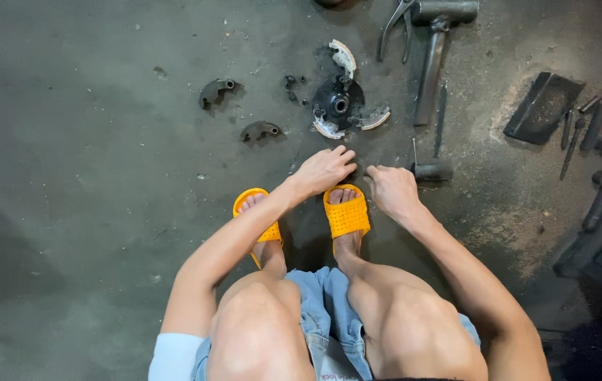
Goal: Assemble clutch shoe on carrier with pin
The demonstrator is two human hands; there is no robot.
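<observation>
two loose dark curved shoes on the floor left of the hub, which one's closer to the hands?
The lower dark shoe, below and right of the other loose shoe. It lies nearer the left hand; the right hand is farther off.

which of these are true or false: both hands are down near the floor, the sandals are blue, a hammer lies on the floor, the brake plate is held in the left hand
1. Both the left hand and right hand are low by the floor: true.
2. The sandals are blue: false, they are orange.
3. A hammer lies on the floor: true.
4. The brake plate is held in the left hand: false, it lies on the floor beyond the hands.
</observation>
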